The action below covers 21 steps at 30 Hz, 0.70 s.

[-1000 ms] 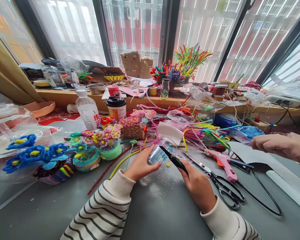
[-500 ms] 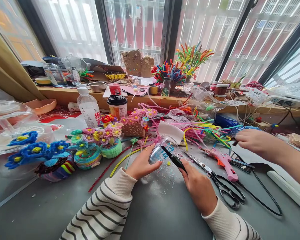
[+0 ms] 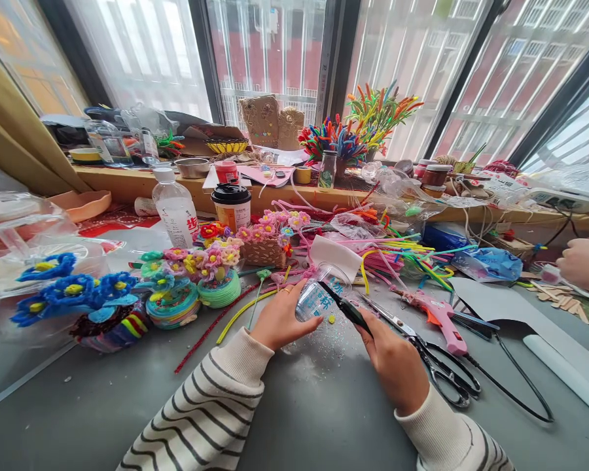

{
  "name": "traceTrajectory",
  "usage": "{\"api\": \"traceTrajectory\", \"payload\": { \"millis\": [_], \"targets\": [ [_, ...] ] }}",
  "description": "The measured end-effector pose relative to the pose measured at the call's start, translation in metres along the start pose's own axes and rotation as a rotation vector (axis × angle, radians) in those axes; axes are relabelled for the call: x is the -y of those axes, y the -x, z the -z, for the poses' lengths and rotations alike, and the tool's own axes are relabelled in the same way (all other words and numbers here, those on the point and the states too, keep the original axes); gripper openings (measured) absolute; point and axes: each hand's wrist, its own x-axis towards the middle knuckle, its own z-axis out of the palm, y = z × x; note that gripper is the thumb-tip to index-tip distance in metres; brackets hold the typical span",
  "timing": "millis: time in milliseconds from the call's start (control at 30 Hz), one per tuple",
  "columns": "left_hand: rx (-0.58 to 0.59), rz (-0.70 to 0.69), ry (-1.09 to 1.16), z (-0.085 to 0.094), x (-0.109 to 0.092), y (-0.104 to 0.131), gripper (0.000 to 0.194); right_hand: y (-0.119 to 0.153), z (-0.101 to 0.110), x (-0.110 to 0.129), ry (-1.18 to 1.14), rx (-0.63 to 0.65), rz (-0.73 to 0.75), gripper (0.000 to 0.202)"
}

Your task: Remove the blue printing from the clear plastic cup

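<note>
A clear plastic cup [image 3: 319,299] with blue lettering lies tilted near the middle of the grey table, and my left hand [image 3: 285,318] is wrapped round its near left side. In my right hand [image 3: 392,360] is a dark-handled tool [image 3: 351,314], its thin black end pointing up and left against the cup's wall. What kind of tool it is I cannot tell for sure. Glitter bits and a small yellow piece [image 3: 331,319] lie on the table beside the cup.
Black-handled scissors [image 3: 446,373] and a pink glue gun [image 3: 442,314] with its cord lie to the right. Blue pipe-cleaner flowers [image 3: 73,294] stand at the left, near a bottle [image 3: 174,212] and a lidded cup [image 3: 232,208]. Another person's hand [image 3: 586,265] is at the far right edge.
The other person's hand has moved right, from above the blue plastic bag to the frame's edge, uncovering the bag. My two hands, the cup and the tool have barely shifted.
</note>
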Motion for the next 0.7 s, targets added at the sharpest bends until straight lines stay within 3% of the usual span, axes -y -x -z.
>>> {"api": "traceTrajectory", "payload": {
  "millis": [367, 567, 700],
  "targets": [
    [-0.009, 0.006, -0.006, -0.0004, -0.0002, -0.0014, 0.076, 0.0018, -0.004, 0.0033, 0.046, 0.027, 0.005, 0.044],
    [-0.007, -0.006, -0.004, 0.0, -0.0002, -0.0009, 0.076, -0.0024, -0.0019, 0.0, 0.035, -0.083, -0.003, 0.048],
    [-0.008, -0.01, -0.002, 0.0003, 0.0008, -0.0009, 0.075, -0.0014, -0.0036, -0.0017, 0.022, -0.052, 0.011, 0.049]
  ]
}}
